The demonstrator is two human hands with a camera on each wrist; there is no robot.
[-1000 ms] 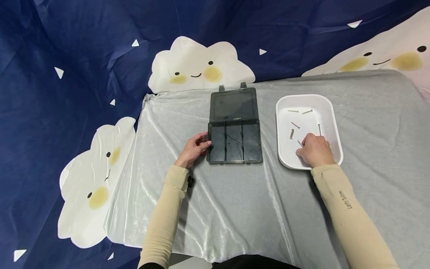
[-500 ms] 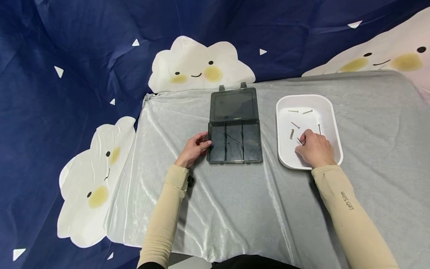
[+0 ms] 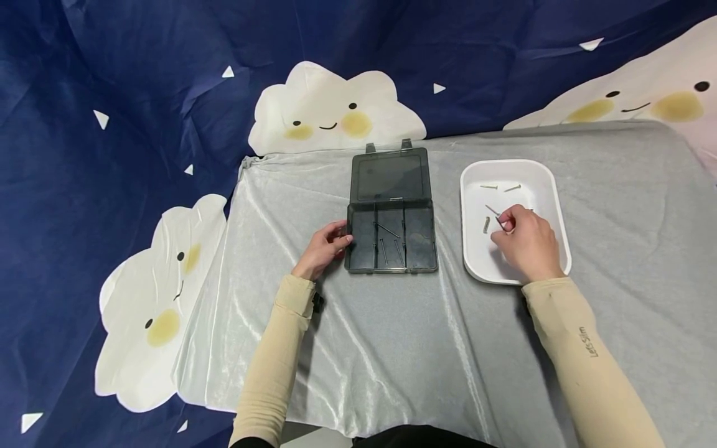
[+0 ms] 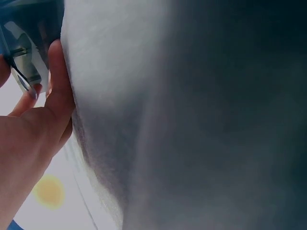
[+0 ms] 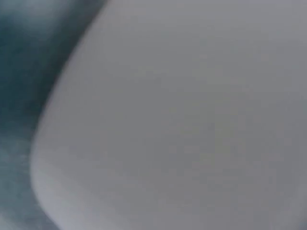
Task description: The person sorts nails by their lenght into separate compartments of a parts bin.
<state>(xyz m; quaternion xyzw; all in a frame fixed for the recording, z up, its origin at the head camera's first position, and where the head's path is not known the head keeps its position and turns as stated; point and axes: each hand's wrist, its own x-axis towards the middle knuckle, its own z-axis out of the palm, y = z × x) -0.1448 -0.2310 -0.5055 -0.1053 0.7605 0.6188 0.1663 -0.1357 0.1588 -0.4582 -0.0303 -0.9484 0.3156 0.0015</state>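
Observation:
My right hand [image 3: 529,244] is over the white plastic tub [image 3: 469,258], pinching a slim dark nail [image 3: 499,223] between thumb and fingertips. Brass-coloured screws, among them one screw [image 3: 512,188] near the back, lie on the tub floor. My left hand [image 3: 322,250] holds the left edge of a smoky, see-through compartment box [image 3: 420,252], thumb over the rim. Several dark nails [image 3: 384,251] lie in its middle compartment. In the left wrist view, the fingers [image 4: 58,72] rest along the box's side wall. Only the blurred tub wall [image 5: 144,120] shows in the right wrist view.
The box's lid [image 3: 390,176] is folded back flat, away from me, with two latches at its far edge. A wrinkled grey cloth [image 3: 392,348] covers the table. Behind it hangs a navy curtain [image 3: 168,56] with cloud prints.
My right hand has picked the nail up off the tub floor, and the nail now points up and left from the fingertips. The left hand and box have stayed put.

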